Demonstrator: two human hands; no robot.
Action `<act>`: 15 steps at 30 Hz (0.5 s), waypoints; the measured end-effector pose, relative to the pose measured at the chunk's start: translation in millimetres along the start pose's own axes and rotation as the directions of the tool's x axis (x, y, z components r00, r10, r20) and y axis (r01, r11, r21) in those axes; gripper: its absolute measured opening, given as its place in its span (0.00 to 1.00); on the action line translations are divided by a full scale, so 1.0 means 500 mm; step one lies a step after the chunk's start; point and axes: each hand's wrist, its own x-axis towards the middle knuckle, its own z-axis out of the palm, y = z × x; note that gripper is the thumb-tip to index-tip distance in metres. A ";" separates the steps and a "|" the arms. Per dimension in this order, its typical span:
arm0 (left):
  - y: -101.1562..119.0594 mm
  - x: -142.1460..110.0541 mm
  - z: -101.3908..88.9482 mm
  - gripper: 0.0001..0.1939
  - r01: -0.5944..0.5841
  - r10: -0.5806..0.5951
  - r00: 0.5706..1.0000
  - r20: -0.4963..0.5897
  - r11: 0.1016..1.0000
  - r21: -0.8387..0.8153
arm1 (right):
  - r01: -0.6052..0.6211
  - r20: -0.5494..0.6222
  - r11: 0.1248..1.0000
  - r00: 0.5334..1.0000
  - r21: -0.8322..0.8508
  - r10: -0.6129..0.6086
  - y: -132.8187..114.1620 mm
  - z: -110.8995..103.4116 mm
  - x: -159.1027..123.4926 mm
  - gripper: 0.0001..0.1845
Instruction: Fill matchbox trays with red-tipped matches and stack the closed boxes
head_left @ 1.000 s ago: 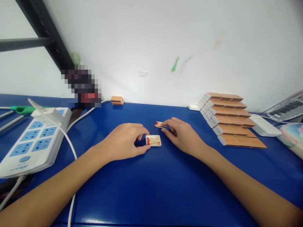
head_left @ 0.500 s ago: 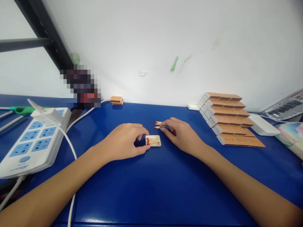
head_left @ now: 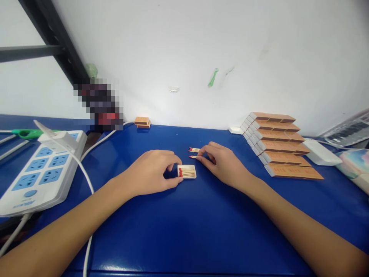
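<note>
My left hand (head_left: 157, 172) grips the left end of a small white matchbox tray (head_left: 194, 172) between thumb and fingers. Several red-headed matches (head_left: 187, 172) lie inside it, heads to the left. Just beyond the tray's right end, my right hand (head_left: 219, 161) pinches a match (head_left: 193, 157) by its right end, thumb against forefinger. Its red head points left. Behind it, a few loose matches (head_left: 194, 150) rest on the blue table, their right ends partly hidden by my right fingers.
Stacked matchboxes (head_left: 279, 146) form a stepped pile at the right, with a white box (head_left: 321, 152) beside it. Two matchboxes (head_left: 142, 122) sit by the wall. A power strip (head_left: 62, 188) and white cable (head_left: 86, 175) occupy the left of the blue table (head_left: 184, 231).
My right fingers have shifted slightly right along the match, and one match now shows apart from the others. My left hand and the tray stay in place.
</note>
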 end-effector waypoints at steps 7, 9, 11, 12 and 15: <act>0.001 -0.001 -0.001 0.11 0.013 -0.012 1.000 0.013 1.000 -0.007 | 0.034 0.012 0.999 0.999 -0.007 -0.033 0.005 -0.002 -0.002 0.07; 0.001 -0.001 -0.001 0.11 0.019 -0.019 1.000 0.019 1.000 -0.009 | 0.026 0.017 1.000 1.000 -0.006 -0.026 0.006 -0.002 -0.001 0.07; 0.002 0.000 -0.001 0.11 0.018 -0.018 1.000 0.018 1.000 -0.006 | 0.016 0.018 1.000 1.000 -0.005 -0.016 0.007 -0.001 -0.001 0.06; 0.002 0.000 -0.001 0.11 0.015 -0.015 1.000 0.015 1.000 -0.005 | 0.016 0.019 1.000 1.000 -0.005 -0.016 0.007 -0.001 -0.001 0.06; 0.002 0.001 -0.001 0.11 0.010 -0.010 1.000 0.014 1.000 -0.005 | 0.022 0.026 1.000 0.999 -0.010 -0.022 0.008 0.000 0.000 0.07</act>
